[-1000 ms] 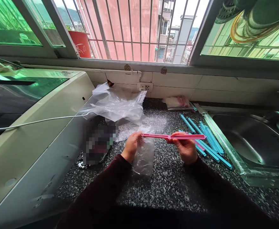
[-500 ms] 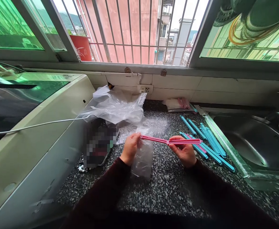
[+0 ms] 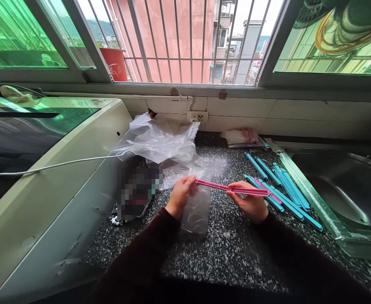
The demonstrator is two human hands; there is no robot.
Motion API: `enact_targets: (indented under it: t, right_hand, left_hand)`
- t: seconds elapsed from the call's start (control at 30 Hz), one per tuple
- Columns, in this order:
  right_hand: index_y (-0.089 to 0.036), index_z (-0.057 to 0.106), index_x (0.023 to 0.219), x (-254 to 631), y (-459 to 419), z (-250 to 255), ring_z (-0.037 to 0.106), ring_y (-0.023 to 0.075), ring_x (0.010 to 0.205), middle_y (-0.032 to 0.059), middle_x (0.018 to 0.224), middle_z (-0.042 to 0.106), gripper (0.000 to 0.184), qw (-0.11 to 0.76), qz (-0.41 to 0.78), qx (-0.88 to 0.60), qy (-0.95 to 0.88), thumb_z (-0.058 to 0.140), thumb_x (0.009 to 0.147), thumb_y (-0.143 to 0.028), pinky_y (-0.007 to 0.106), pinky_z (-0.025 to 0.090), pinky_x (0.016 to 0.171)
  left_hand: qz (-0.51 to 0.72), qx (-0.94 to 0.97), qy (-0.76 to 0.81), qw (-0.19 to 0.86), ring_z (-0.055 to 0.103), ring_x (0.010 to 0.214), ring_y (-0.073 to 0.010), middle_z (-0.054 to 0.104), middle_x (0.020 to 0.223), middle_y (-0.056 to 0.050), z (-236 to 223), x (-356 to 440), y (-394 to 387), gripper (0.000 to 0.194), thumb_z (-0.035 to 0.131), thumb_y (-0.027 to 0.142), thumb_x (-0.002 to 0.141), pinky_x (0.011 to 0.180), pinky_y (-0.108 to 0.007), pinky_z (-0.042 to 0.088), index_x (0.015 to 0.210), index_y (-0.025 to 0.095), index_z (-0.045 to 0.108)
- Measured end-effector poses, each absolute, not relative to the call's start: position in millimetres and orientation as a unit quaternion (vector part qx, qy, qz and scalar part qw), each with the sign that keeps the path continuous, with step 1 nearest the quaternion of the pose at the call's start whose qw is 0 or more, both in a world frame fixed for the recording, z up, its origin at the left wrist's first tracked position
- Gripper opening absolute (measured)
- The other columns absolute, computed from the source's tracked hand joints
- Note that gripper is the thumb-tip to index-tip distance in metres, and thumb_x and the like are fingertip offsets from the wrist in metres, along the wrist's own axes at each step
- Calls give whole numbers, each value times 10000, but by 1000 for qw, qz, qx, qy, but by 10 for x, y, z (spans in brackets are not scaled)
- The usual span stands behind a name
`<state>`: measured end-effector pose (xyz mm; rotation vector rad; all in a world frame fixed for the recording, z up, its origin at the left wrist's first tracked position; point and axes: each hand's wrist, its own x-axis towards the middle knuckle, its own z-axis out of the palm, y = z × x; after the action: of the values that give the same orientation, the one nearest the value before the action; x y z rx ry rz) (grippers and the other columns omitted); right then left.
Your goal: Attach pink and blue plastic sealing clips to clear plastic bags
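A long pink plastic bag clip (image 3: 212, 185), jointed near its middle, is stretched out almost level above the counter. My left hand (image 3: 179, 196) pinches its left end between thumb and fingers. My right hand (image 3: 251, 203) is closed around the right half, close to the joint. Below and beside my left fingers is a small clear plastic bag (image 3: 196, 215); whether those fingers also grip it I cannot tell. Just beyond my right hand lie several blue bag clips (image 3: 288, 185) in a loose pile, with another pink clip (image 3: 272, 196) among them.
Crumpled clear plastic (image 3: 163, 137) lies at the back left, by a blurred-out dark object (image 3: 139, 190). A packet (image 3: 241, 137) rests against the wall. The steel sink (image 3: 328, 169) is at right, a white appliance (image 3: 77, 139) with a pale cable (image 3: 77, 160) at left.
The pink clip's right half has tipped slightly lower and my right hand has shifted a little on it. My view has swung slightly left. Both hands keep their hold.
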<state>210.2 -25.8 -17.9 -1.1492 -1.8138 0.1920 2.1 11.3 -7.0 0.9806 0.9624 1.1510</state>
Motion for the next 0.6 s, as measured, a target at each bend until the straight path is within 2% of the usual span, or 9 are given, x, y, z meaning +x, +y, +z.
enact_targets:
  t: [0.1, 0.23, 0.4, 0.6]
  right_hand:
    - [-199, 616, 785, 2117, -245, -174, 632, 174, 668, 37, 713, 662, 71, 470, 51, -470, -746, 603, 779, -269, 314, 534, 617]
    - [-205, 616, 793, 2173, -248, -94, 631, 168, 661, 28, 722, 664, 81, 484, 32, -491, -724, 601, 779, -283, 306, 532, 620]
    - [-198, 628, 793, 2304, -210, -21, 631, 163, 639, 31, 747, 679, 145, 513, 9, -552, -657, 604, 774, -340, 297, 532, 618]
    - [-195, 635, 759, 2281, -143, -153, 634, 160, 602, 30, 716, 686, 156, 496, 14, -556, -667, 602, 769, -347, 285, 532, 585]
  left_hand:
    - [497, 408, 393, 657, 356, 432, -56, 433, 486, 52, -55, 7, 118, 384, 668, 493, 609, 436, -206, 243, 577, 146, 508]
    - [474, 403, 375, 687, 401, 481, -58, 478, 554, 48, -33, -7, 122, 326, 730, 396, 565, 470, -194, 280, 667, 138, 558]
    - [485, 417, 345, 687, 398, 475, -48, 491, 554, 47, -48, -9, 111, 297, 711, 370, 618, 480, -187, 287, 623, 144, 518]
    - [473, 380, 305, 734, 463, 511, -66, 553, 589, 20, 14, 6, 30, 291, 733, 339, 588, 509, -188, 331, 609, 145, 519]
